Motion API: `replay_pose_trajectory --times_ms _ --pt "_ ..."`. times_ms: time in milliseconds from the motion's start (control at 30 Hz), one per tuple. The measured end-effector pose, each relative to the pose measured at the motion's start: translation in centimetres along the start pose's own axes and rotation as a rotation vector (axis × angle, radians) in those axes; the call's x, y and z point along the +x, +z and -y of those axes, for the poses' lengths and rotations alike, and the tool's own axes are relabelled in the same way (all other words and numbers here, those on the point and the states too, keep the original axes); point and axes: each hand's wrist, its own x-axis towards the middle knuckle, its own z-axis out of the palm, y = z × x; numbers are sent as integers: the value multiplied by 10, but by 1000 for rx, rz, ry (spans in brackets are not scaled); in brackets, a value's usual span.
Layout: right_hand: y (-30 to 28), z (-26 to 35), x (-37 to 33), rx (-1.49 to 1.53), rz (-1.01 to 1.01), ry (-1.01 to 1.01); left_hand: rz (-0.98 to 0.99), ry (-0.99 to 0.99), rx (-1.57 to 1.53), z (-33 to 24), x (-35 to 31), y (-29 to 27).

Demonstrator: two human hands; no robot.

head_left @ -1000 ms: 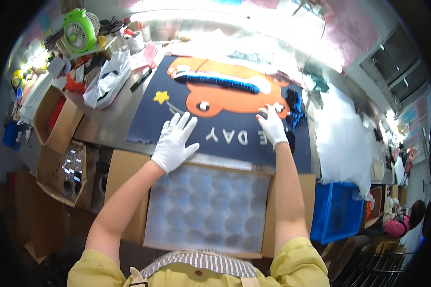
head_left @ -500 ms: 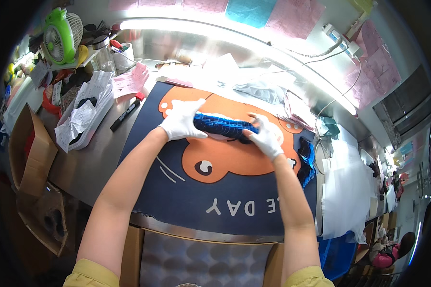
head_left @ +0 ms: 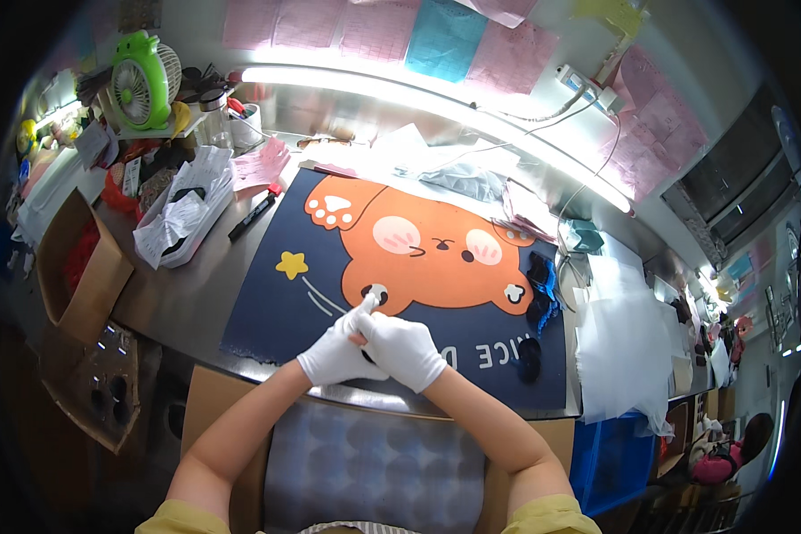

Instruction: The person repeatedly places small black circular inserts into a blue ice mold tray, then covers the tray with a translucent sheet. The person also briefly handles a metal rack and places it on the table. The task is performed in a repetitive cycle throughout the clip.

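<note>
Both gloved hands, left hand (head_left: 334, 354) and right hand (head_left: 407, 349), meet at lower centre of the frame, over the near edge of the mat (head_left: 258, 307) on the tabletop (head_left: 169, 303); fingers curl, but we can't tell whether either grip is closed on the dark sliver (head_left: 367, 356) between them. We judge the step as close two-handed handling, the next move calling for paired fingers, clear of the blue-black bundle (head_left: 543, 283) right of centre.

Two gloved hands (head_left: 334, 358) (head_left: 408, 349), one bear-print mat (head_left: 262, 289), one green fan (head_left: 141, 89), one black marker (head_left: 253, 218), one blue crate (head_left: 607, 463) and, apparently, two dark bundles (head_left: 541, 289) (head_left: 527, 360) are visible.
</note>
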Motion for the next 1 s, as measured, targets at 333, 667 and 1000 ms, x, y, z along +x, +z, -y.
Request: replay_pose_trajectory --times_ms 333,667,1000 --pt "-11 10 -42 1617 -461 941 -900 -258 -1003 -107 -91 95" --pt "-60 153 -133 1099 -127 802 -826 -163 -852 -140 -155 82" --pt "-40 189 -152 811 389 903 -539 -434 -1032 -91 -246 66"
